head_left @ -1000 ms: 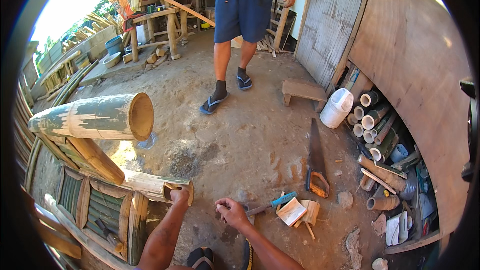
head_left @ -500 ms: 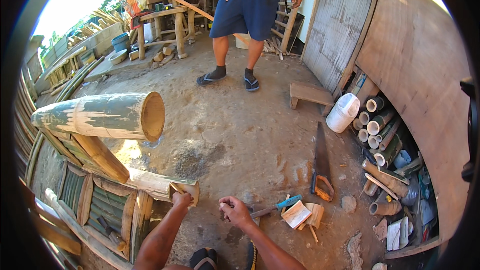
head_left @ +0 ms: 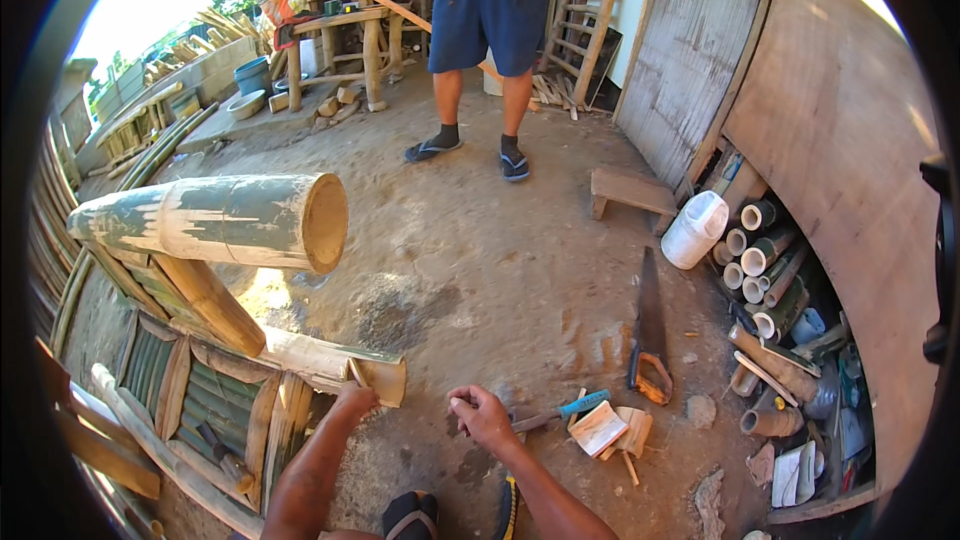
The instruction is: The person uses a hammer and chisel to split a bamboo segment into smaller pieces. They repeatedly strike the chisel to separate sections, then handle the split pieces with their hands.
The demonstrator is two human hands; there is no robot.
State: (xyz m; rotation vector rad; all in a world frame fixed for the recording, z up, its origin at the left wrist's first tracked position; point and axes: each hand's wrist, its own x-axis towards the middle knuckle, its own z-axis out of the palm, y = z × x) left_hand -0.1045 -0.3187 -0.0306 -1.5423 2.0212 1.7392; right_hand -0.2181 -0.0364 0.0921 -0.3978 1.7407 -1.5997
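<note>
The left hand (head_left: 357,399) is holding a stick (head_left: 355,371) at the right end of the left-to-right lower bamboo tube (head_left: 312,357), the half-curled right hand (head_left: 484,415) hanging farther right, its content unclear.

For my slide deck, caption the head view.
Left hand at open end of bamboo pole, right hand nearby, handsaw on dirt floor.

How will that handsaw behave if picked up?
The handsaw may flex toward its tip, where the long blade narrows. It probably feels handle-heavy, given the chunky orange handle. Lying flat, it seems unlikely to roll.
</note>
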